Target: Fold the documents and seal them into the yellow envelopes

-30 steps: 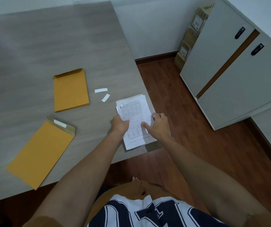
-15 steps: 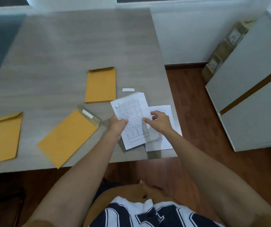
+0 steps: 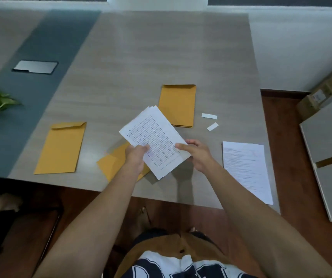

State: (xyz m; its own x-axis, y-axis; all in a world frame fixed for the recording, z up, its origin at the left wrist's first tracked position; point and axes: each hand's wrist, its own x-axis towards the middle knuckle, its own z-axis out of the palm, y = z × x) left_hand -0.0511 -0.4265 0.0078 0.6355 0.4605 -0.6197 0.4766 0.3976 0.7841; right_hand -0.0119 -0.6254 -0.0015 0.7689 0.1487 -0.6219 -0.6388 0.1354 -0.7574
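We hold the stapled documents (image 3: 155,139) above the table (image 3: 161,57), left hand (image 3: 136,157) and right hand (image 3: 198,154) gripping opposite edges.

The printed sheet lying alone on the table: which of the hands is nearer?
Right. The right hand is just left of the printed sheet; the left hand is farther left, beyond the held paper stack.

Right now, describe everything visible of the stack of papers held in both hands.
The stack of papers is several white sheets, unfolded, their far edges slightly fanned. The top sheet bears a printed grid of dark lines and a small dark mark near one corner. It sits diagonally and seems lifted off the table, a shadow beneath. The left hand grips its left edge, thumb on top; the right hand pinches its right edge. It hides part of a yellow envelope.
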